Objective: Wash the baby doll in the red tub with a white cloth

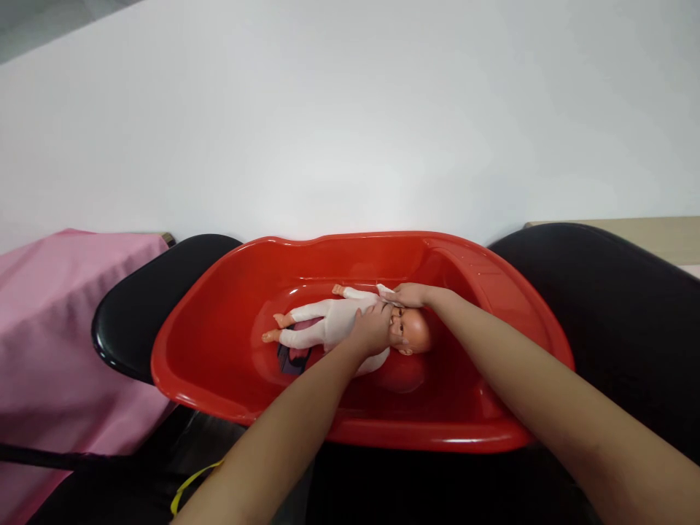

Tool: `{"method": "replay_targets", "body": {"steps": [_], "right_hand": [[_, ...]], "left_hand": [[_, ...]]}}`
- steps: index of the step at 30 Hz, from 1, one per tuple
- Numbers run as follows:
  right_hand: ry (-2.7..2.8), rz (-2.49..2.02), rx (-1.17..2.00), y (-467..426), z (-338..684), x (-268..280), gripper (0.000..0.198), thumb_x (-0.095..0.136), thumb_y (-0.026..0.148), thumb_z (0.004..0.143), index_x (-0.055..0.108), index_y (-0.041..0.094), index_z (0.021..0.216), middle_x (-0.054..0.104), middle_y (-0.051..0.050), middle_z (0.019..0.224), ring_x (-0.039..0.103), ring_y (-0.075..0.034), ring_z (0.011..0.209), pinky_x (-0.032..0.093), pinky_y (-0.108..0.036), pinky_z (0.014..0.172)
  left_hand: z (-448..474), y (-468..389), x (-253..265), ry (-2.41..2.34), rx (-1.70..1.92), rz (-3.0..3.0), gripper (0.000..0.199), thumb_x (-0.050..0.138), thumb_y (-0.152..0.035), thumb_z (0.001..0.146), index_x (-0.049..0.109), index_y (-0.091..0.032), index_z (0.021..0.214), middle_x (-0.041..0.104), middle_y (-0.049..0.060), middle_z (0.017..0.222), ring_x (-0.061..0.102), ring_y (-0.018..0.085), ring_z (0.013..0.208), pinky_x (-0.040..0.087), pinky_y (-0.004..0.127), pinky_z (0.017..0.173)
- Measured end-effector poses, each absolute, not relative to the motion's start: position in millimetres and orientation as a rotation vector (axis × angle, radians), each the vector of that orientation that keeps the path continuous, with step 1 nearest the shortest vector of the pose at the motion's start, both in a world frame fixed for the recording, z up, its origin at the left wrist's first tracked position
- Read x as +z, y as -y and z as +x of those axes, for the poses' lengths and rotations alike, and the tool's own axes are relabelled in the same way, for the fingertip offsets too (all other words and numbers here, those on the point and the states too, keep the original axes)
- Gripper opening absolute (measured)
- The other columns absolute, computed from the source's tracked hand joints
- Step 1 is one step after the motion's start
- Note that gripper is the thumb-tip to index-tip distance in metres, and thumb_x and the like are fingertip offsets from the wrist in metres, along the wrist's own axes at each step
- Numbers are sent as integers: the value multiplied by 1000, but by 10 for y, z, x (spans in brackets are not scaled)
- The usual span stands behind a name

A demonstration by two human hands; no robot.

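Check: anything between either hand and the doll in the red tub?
Nothing visible. The left hand rests on the doll at its chest, beside the head; the right hand touches its far shoulder. The doll lies on its back inside the red baby tub.

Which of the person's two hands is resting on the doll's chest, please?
The left hand lies on the doll at its chest, just below the chin. The right hand reaches the far shoulder instead, at a white cloth edge.

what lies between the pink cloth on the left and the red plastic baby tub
In the head view, a glossy black rounded chair back sits between the pink cloth and the red plastic tub.
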State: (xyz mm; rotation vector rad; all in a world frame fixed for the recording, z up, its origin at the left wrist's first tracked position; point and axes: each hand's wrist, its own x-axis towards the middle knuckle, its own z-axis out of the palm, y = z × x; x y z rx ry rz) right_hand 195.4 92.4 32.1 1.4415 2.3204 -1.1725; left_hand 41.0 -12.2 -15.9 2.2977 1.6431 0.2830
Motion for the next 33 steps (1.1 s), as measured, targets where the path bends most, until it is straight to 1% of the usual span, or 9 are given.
{"method": "replay_targets", "body": {"steps": [4, 7, 12, 16, 19, 22, 24, 28, 33], "right_hand": [[-2292, 1556, -1054, -970, 1978, 259, 82, 28, 83, 87, 76, 17, 94, 76, -14, 98, 70, -27, 95, 51, -34, 88], [-2274, 1624, -989, -995, 2006, 222, 80, 30, 82, 88, 75, 16, 95, 75, -15, 97, 70, -27, 93, 52, -35, 86], [-2269, 1679, -928, -1019, 2055, 209, 68, 38, 76, 90, 72, 19, 105, 74, -13, 94, 69, -26, 79, 53, -36, 74], [-2237, 1693, -967, -1019, 2103, 268, 64, 36, 74, 91, 69, 21, 108, 74, -11, 90, 66, -23, 69, 51, -35, 64], [-2266, 1640, -965, -1033, 2136, 329, 66, 38, 75, 90, 69, 18, 101, 73, -12, 85, 66, -24, 69, 50, -33, 62], [-2339, 1604, -849, -1062, 2151, 393, 67, 46, 77, 85, 71, 15, 90, 72, -14, 83, 67, -25, 73, 49, -32, 63], [-2396, 1618, -760, -1075, 2155, 445, 66, 50, 77, 82, 71, 14, 87, 71, -15, 84, 67, -26, 73, 48, -32, 63], [-2504, 1605, -686, -1041, 2150, 559, 62, 54, 74, 81, 71, 14, 83, 70, -13, 80, 65, -24, 71, 44, -31, 60], [-2513, 1440, -695, -928, 2065, 608, 55, 55, 67, 84, 69, 15, 74, 68, -11, 74, 63, -22, 66, 42, -31, 58]], "left_hand": [[404, 119, -152, -1640, 259, 2298, 73, 65, -63, 80, 44, -26, 138, 49, 12, 145, 47, 33, 128, 36, 56, 107], [395, 119, -145, -1629, 261, 2310, 71, 68, -64, 77, 48, -26, 133, 53, 11, 140, 50, 32, 125, 38, 53, 104], [376, 130, -143, -1608, 271, 2341, 64, 66, -63, 81, 50, -25, 130, 54, 11, 137, 51, 31, 123, 40, 50, 102], [373, 157, -88, -1612, 222, 2333, 55, 60, -61, 85, 51, -25, 126, 52, 10, 138, 51, 31, 123, 38, 51, 104], [370, 170, -41, -1608, 201, 2303, 57, 63, -62, 83, 50, -25, 124, 52, 10, 140, 50, 32, 124, 35, 54, 106], [363, 165, -16, -1583, 200, 2279, 60, 66, -62, 81, 49, -26, 126, 53, 11, 140, 48, 33, 127, 33, 54, 108], [359, 157, -6, -1591, 187, 2268, 61, 66, -63, 81, 48, -27, 127, 51, 10, 142, 47, 33, 128, 32, 52, 109], [361, 136, 17, -1621, 152, 2235, 61, 66, -60, 80, 45, -29, 130, 50, 8, 143, 47, 31, 129, 33, 54, 109], [371, 123, 14, -1649, 184, 2203, 55, 66, -58, 81, 49, -27, 123, 52, 9, 141, 50, 31, 126, 35, 55, 107]]}}
